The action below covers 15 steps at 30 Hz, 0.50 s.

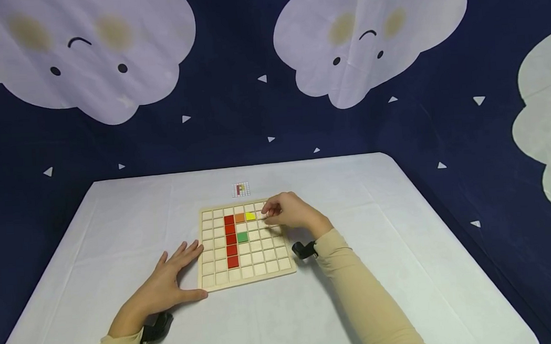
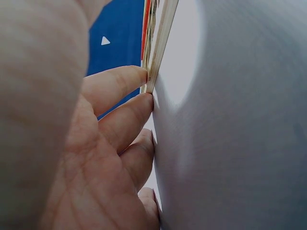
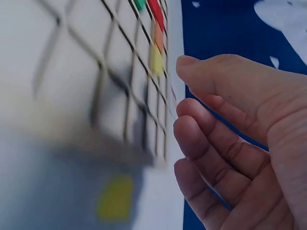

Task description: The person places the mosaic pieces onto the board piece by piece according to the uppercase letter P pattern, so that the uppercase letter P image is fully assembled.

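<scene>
A wooden grid board lies on the table, holding a column of red square tiles, an orange tile, a yellow tile and a green tile. My left hand rests spread at the board's left side, fingertips against its edge and thumb by the near left corner. Over the upper right cells hovers my right hand. Its thumb and bent fingers stand apart with nothing between them. In the right wrist view, another yellow tile lies on the table beside the board.
Behind the board lies a small printed pattern card with a coloured grid. The white tablecloth covers the table up to a dark blue backdrop with clouds and small triangles.
</scene>
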Available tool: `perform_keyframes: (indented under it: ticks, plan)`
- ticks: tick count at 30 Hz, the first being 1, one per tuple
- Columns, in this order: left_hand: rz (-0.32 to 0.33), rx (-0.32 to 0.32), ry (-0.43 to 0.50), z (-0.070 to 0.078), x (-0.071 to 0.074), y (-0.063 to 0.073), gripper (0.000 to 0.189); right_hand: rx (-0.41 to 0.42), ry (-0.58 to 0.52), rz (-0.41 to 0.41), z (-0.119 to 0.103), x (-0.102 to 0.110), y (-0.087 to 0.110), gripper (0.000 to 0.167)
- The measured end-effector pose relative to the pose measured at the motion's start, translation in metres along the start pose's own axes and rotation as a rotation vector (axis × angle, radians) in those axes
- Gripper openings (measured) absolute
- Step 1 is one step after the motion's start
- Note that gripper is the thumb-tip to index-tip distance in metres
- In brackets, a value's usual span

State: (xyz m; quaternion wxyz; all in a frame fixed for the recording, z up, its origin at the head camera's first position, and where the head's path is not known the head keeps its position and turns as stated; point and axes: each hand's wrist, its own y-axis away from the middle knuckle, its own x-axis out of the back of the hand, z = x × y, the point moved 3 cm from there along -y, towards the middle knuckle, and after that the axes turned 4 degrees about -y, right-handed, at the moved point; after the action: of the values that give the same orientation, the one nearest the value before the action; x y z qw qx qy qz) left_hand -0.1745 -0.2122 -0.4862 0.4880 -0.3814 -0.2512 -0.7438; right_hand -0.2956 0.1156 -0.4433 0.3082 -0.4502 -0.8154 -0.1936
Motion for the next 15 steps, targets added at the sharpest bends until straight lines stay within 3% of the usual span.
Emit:
perform_keyframes:
  ticks: [7,15]
  plan:
    - [-0.001,0.0,-0.007,0.0,0.0,-0.001,0.111,-0.092,0.077,0.077,0.019,0.033,0.014,0.021]
    - [0.005,-0.006,-0.012,-0.001,0.0,-0.001,0.11,-0.166,0.104,0.019,0.03,0.035,0.024,0.019]
